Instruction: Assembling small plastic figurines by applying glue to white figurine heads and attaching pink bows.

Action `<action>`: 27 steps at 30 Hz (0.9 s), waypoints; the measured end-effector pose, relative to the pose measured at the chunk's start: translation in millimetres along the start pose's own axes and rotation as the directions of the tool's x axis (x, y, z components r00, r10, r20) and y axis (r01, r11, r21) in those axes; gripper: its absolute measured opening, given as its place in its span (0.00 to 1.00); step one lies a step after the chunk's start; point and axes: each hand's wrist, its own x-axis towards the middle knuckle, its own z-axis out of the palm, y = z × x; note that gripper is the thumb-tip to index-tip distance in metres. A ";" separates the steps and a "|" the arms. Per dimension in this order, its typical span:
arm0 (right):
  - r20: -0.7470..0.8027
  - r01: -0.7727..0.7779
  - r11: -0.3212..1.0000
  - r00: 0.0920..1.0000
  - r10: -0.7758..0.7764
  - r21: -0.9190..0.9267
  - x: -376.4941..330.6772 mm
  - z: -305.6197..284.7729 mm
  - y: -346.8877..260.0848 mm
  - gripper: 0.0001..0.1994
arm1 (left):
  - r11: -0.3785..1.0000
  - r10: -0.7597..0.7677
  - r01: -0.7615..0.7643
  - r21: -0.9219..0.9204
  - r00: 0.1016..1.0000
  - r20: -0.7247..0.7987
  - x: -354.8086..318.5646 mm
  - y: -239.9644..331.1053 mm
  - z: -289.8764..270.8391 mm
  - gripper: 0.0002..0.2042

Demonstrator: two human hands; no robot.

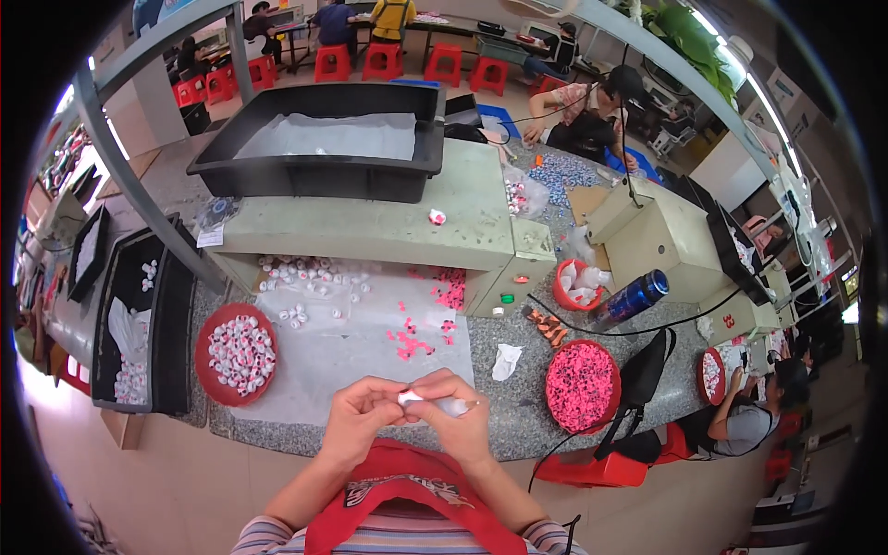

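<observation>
My left hand (pixel 359 422) and my right hand (pixel 460 427) meet at the near edge of the worktop, fingers closed. Pinched in the left fingertips is a small white rounded piece (pixel 408 398). The right hand grips a small whitish translucent tube (pixel 452 405) with a narrow tip pointing right. Fingers hide part of both. Beyond them, small pink pieces (pixel 413 340) lie scattered on a white sheet (pixel 305 370). White pieces with pink and dark marks (pixel 314 273) are spread at the sheet's far left.
A red bowl of white pieces (pixel 242 355) stands left, a bowl of pink pieces (pixel 582 384) right. A dark blue can (pixel 638 298) leans near a cable. A greenish shelf (pixel 370 227) bears a black tray (pixel 324 176). Co-workers (pixel 601 111) sit at other tables.
</observation>
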 end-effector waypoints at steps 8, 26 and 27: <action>-0.053 -0.040 0.983 0.998 0.031 -0.179 8.9 4.7 -9.3 0.13 | 0.960 -0.085 0.057 -0.273 0.992 -0.090 17.0 9.6 5.5 0.12; 0.016 -0.180 0.977 0.984 0.179 0.114 6.3 2.1 -10.9 0.13 | 0.983 0.184 -0.184 0.022 0.983 0.017 4.8 8.6 5.2 0.15; 0.020 -0.184 0.976 0.983 0.183 0.114 6.8 1.3 -10.6 0.13 | 0.978 0.203 -0.204 0.043 0.978 0.042 6.0 6.4 3.5 0.14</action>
